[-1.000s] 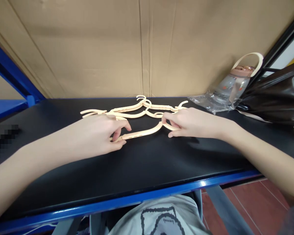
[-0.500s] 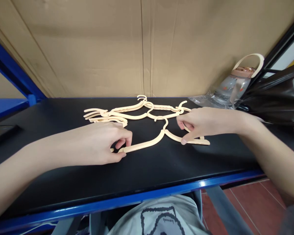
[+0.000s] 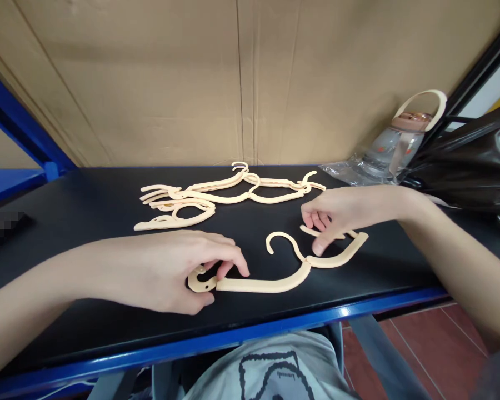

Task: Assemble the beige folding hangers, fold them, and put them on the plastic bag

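A cream folding clothes hanger (image 3: 262,285) lies on the black tabletop (image 3: 120,311), its hook pointing left and away from me. My left hand (image 3: 187,266) is around its left end, thumb on the near side and fingers on the far side. The index finger is lifted and the grip looks loose. At the right, my right hand (image 3: 337,214) has curled fingers, with the thumb against a short folded end piece of the same hanger. The palm hides part of that piece. Behind my hands are several more cream hangers (image 3: 220,198), overlapping, and a folded one (image 3: 170,223) at the left.
A clear bottle with a pink lid and cream handle (image 3: 400,139) stands at the back right beside crumpled clear plastic (image 3: 350,171). Black bags (image 3: 466,161) are at the right. Cardboard (image 3: 150,83) backs the table, and a blue rail (image 3: 275,330) edges its front.
The hanger between my hands has come toward me and turned, its right end now farther back. My left hand moved nearer and its fingers spread a little; the folded hanger behind it came into view.
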Motion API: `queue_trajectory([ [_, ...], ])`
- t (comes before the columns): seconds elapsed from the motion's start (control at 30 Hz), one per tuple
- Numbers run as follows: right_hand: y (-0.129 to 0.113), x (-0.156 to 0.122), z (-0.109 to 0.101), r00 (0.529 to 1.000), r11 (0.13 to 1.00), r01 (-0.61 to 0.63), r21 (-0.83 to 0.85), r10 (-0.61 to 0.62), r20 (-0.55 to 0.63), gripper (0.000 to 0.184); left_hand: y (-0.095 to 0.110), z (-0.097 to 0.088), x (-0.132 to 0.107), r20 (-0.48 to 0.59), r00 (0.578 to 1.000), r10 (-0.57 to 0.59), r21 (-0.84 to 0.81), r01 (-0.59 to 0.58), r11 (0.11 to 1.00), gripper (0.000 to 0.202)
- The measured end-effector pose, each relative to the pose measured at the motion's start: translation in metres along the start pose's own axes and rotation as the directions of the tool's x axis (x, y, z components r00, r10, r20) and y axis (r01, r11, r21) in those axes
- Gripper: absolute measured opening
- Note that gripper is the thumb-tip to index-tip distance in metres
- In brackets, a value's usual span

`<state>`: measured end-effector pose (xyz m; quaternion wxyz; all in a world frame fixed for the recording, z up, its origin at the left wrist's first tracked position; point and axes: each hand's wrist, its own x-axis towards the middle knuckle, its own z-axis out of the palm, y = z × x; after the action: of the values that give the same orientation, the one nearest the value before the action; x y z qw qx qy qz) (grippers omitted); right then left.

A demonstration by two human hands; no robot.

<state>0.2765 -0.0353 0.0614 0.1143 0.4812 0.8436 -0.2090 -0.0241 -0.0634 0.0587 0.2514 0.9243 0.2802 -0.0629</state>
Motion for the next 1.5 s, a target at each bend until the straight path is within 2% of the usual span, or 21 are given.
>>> queue_trajectory([
  [0.1,-0.009,-0.01,0.0,0.99,0.992,0.126,-0.02,-0.124,0.062,0.046,-0.001,-0.005,-0.007,0.085,0.995,-0.055,0.032,0.052,0.998,0.048],
  [0.23,-0.022,-0.016,0.003,0.99,0.986,0.128,-0.105,-0.121,0.071,0.03,-0.004,-0.01,-0.011,0.121,0.989,-0.082,0.051,0.076,0.996,0.045],
  [0.3,-0.026,-0.015,0.004,0.989,0.988,0.131,-0.086,-0.124,0.08,0.02,-0.005,-0.01,-0.01,0.113,0.992,-0.05,0.027,0.047,0.999,0.039],
  [0.43,-0.026,-0.006,0.006,0.969,0.975,0.221,0.011,-0.22,0.11,0.008,-0.006,-0.006,-0.004,0.141,0.989,0.046,-0.074,-0.036,0.997,0.038],
  [0.5,-0.023,-0.002,0.006,0.956,0.962,0.263,0.071,-0.269,0.113,0.009,-0.008,-0.001,0.002,0.102,0.992,0.073,-0.113,-0.062,0.992,0.038],
  [0.57,-0.021,0.001,0.007,0.948,0.95,0.285,0.125,-0.299,0.105,0.012,-0.012,0.005,0.01,-0.01,0.998,0.065,-0.123,-0.065,0.99,0.034],
  [0.63,-0.019,0.004,0.009,0.946,0.942,0.298,0.154,-0.314,0.085,0.017,-0.017,0.012,0.019,-0.141,0.99,0.021,-0.116,-0.038,0.993,0.029],
  [0.73,-0.017,0.011,0.013,0.949,0.942,0.312,0.126,-0.314,-0.007,0.023,-0.023,0.018,0.027,-0.251,0.966,-0.061,-0.135,0.027,0.99,0.026],
  [0.8,-0.016,0.017,0.017,0.946,0.952,0.301,0.053,-0.292,-0.142,0.025,-0.025,0.017,0.027,-0.266,0.954,-0.135,-0.137,0.101,0.985,0.032],
  [0.87,-0.015,0.023,0.02,0.915,0.958,0.281,-0.052,-0.284,-0.286,0.024,-0.026,0.015,0.025,-0.268,0.947,-0.176,-0.099,0.155,0.983,0.038],
  [0.93,-0.015,0.027,0.024,0.874,0.953,0.266,-0.149,-0.303,-0.38,0.023,-0.027,0.013,0.022,-0.273,0.949,-0.156,-0.044,0.15,0.988,0.044],
  [1.0,-0.015,0.03,0.026,0.847,0.944,0.252,-0.211,-0.321,-0.423,0.022,-0.027,0.012,0.02,-0.27,0.957,-0.104,-0.006,0.107,0.994,0.036],
  [1.07,-0.017,0.03,0.026,0.837,0.942,0.233,-0.243,-0.321,-0.442,0.02,-0.026,0.011,0.02,-0.249,0.966,-0.069,0.008,0.073,0.997,0.024],
  [1.1,-0.018,0.029,0.026,0.842,0.943,0.227,-0.243,-0.316,-0.438,0.019,-0.024,0.011,0.019,-0.235,0.97,-0.059,0.007,0.062,0.998,0.024],
  [1.27,-0.024,0.025,0.026,0.893,0.957,0.233,-0.171,-0.28,-0.352,0.018,-0.015,0.008,0.017,-0.195,0.981,-0.019,-0.033,0.013,0.999,0.051],
  [1.5,-0.026,0.024,0.03,0.846,0.914,0.346,-0.213,-0.402,-0.35,0.015,-0.018,0.008,0.02,-0.16,0.983,0.091,-0.102,-0.108,0.989,0.032],
])
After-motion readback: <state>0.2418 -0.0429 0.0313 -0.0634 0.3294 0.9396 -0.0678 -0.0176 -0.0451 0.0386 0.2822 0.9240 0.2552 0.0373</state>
